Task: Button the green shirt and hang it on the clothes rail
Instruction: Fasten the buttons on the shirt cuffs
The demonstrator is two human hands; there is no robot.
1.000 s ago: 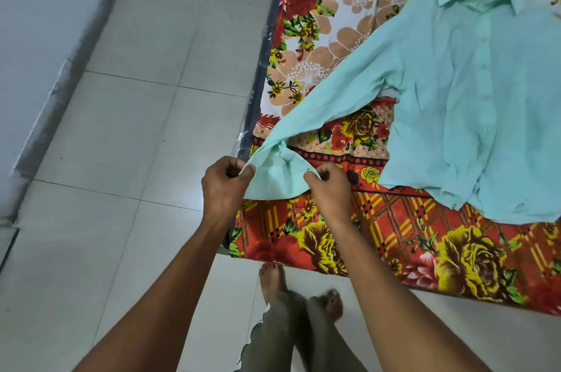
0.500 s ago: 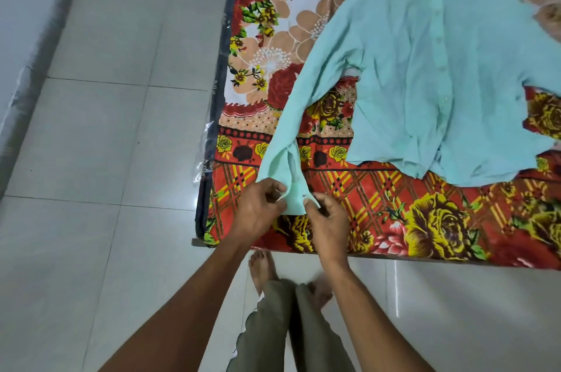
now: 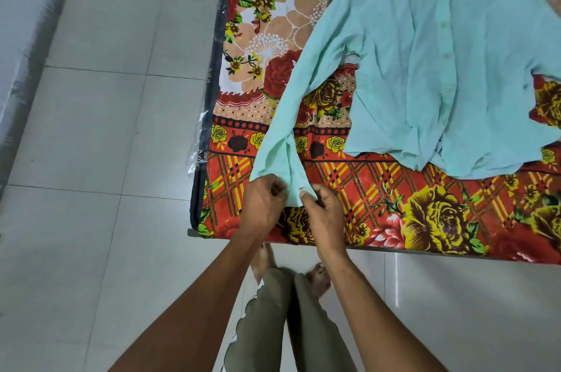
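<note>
The pale green shirt (image 3: 431,68) lies flat, front up, on a floral bedsheet, its button placket running down the middle and its collar at the top edge. Its long sleeve (image 3: 303,92) stretches down and to the left toward me. My left hand (image 3: 262,204) pinches one side of the sleeve cuff (image 3: 293,186). My right hand (image 3: 323,210) pinches the other side, thumb on the cuff edge. The two hands sit close together near the bed's front edge. No clothes rail is in view.
The bed, with its red, yellow and beige flowered sheet (image 3: 425,220), fills the right side; its front edge (image 3: 394,250) runs just beyond my hands. Grey floor tiles (image 3: 106,128) cover the left. My legs and bare feet (image 3: 288,295) stand below the bed edge.
The cuff was held spread wide a second ago. My hands have drawn together, closing the cuff between them. My view has swung left and forward, so the shirt body shows more fully.
</note>
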